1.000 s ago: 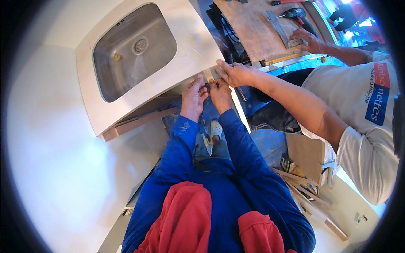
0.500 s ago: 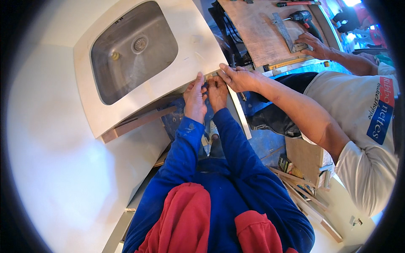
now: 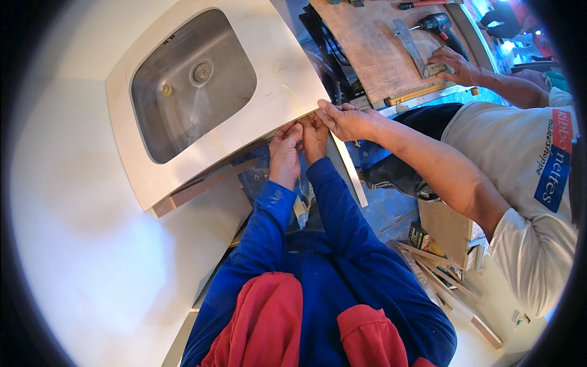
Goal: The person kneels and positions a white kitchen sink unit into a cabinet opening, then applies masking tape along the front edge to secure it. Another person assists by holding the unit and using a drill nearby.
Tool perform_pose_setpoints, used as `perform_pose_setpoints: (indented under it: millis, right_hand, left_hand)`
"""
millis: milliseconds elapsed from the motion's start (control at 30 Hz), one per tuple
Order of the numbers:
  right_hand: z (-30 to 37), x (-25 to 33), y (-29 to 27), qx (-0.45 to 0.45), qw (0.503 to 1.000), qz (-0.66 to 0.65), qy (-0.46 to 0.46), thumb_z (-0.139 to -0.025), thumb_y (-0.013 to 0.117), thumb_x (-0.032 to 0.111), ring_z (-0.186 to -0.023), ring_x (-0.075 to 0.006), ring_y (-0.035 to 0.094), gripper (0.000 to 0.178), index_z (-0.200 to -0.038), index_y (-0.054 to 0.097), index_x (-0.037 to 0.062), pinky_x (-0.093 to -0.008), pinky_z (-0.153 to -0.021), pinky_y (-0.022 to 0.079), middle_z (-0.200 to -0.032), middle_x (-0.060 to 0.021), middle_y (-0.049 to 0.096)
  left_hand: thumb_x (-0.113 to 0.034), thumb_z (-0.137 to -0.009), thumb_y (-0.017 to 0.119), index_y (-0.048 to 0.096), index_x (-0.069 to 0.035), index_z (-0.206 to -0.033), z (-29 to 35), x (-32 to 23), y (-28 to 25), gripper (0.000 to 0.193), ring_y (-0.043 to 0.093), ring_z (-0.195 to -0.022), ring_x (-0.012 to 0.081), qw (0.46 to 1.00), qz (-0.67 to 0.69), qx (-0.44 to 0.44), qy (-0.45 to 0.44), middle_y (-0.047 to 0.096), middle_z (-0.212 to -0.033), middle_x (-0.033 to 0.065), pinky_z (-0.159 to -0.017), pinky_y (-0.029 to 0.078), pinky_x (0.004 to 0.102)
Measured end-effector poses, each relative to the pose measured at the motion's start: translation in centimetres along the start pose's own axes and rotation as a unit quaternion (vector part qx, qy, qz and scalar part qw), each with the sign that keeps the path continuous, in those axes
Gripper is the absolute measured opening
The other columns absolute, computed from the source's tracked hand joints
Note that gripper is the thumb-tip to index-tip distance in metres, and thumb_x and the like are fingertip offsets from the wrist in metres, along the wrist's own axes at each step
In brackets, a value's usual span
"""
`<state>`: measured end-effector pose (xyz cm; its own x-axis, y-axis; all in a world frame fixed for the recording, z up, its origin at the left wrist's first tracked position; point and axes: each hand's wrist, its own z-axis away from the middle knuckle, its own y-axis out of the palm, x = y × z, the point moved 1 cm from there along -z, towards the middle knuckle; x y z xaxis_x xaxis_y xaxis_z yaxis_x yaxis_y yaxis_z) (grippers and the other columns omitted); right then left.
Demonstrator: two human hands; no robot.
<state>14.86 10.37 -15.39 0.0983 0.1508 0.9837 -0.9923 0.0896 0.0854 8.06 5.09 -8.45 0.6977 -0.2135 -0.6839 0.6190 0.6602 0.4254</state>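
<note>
A pale countertop (image 3: 282,92) with a stainless steel sink (image 3: 211,116) set into it takes up the upper left. At its front edge, near the right corner, both of my hands work close together. My left hand (image 3: 285,158) is closed in a pinch just at the underside of the edge; whatever its fingertips hold is too small to make out. Beside it, my right hand (image 3: 315,142) has its fingers bent up against the same edge, their tips partly hidden. A co-worker's hand (image 3: 351,120) grips the corner of the countertop immediately to the right.
Right of the countertop, a wooden board (image 3: 367,46) carries a cordless drill (image 3: 435,23) and a metal square (image 3: 411,48), on which the co-worker's other hand (image 3: 455,66) rests. A pale strip (image 3: 348,168) slants below the corner. Wood offcuts (image 3: 449,293) lie at the lower right.
My left hand has gone from raised, loosely spread fingers to a pinch at the countertop's underside. My right hand stays nearly in place. The view has shifted slightly.
</note>
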Motion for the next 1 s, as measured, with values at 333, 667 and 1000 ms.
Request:
perform_pose_setpoints:
  millis: [333,667,1000]
  right_hand:
    - [1.0,-0.7,-1.4,0.012,0.987,0.152,-0.056,-0.104,0.059,0.015,-0.098,-0.0209,0.064,0.018,-0.111,0.069,0.0009,-0.0355,-0.089,0.052,-0.109,-0.0089,0.071]
    - [2.0,-1.0,-1.0,-0.034,0.998,0.02,0.058,-0.102,0.069,0.015,-0.104,-0.0164,0.062,0.022,-0.119,0.067,0.0006,-0.0306,-0.091,0.051,-0.114,-0.0086,0.069]
    - [2.9,2.5,0.4,-0.061,0.969,-0.236,0.05,-0.103,0.069,0.019,-0.104,-0.0148,0.061,0.029,-0.128,0.067,0.0026,-0.0288,-0.088,0.051,-0.117,-0.0047,0.068]
  left_hand:
    - [-0.009,-0.094,0.079,0.071,0.002,-0.112,-1.7,3.0,1.3,0.023,0.065,-0.098,0.0145,0.994,0.06,-0.003,0.095,0.072,-0.106,0.0083,-0.09,0.053,0.0271]
    - [-0.009,-0.097,0.076,0.075,0.0,-0.113,-2.6,2.8,0.2,0.018,0.067,-0.096,0.0114,0.982,-0.024,0.027,0.186,0.076,-0.105,0.006,-0.087,0.054,0.0258]
    - [-0.015,-0.094,0.079,0.072,-0.006,-0.113,-2.1,2.4,-0.4,0.022,0.066,-0.096,0.0115,0.995,0.006,0.019,0.094,0.074,-0.107,0.0048,-0.091,0.052,0.0269]
